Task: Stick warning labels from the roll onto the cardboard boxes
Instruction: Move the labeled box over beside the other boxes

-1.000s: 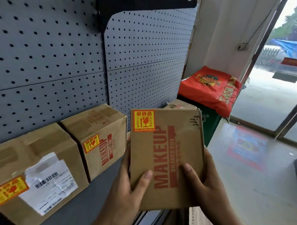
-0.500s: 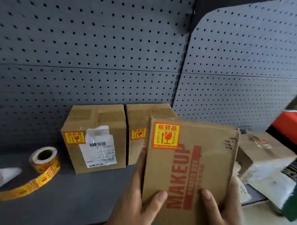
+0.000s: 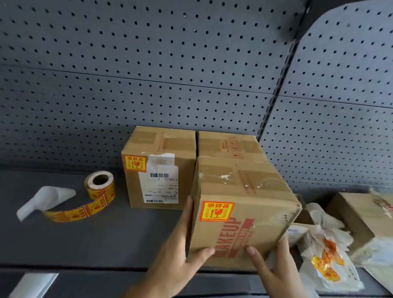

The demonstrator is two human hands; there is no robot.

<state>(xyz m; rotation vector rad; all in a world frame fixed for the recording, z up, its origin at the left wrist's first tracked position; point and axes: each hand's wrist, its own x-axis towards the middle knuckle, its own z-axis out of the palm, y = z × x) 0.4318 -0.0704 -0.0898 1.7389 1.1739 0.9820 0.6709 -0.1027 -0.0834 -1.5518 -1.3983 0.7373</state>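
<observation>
Dark grey pegboard shelf: brown cardboard MAKEUP box, face-up 0.5 s ago, is now lowered to shelf level, top showing, in front of rear taped box. Left hand and right hand grip its sides, thumbs on front. Yellow label roll lies well left.

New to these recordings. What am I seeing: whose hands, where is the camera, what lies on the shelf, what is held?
No machine here: a person works bare-handed, and one camera on their head looks forward and down. The left hand and right hand grip a MAKEUP box bearing a warning label. On the grey shelf lie the label roll, partly unwound, a box with a shipping slip, also labelled, and a rear box behind the held one. An open box with white packets sits at the right.
</observation>
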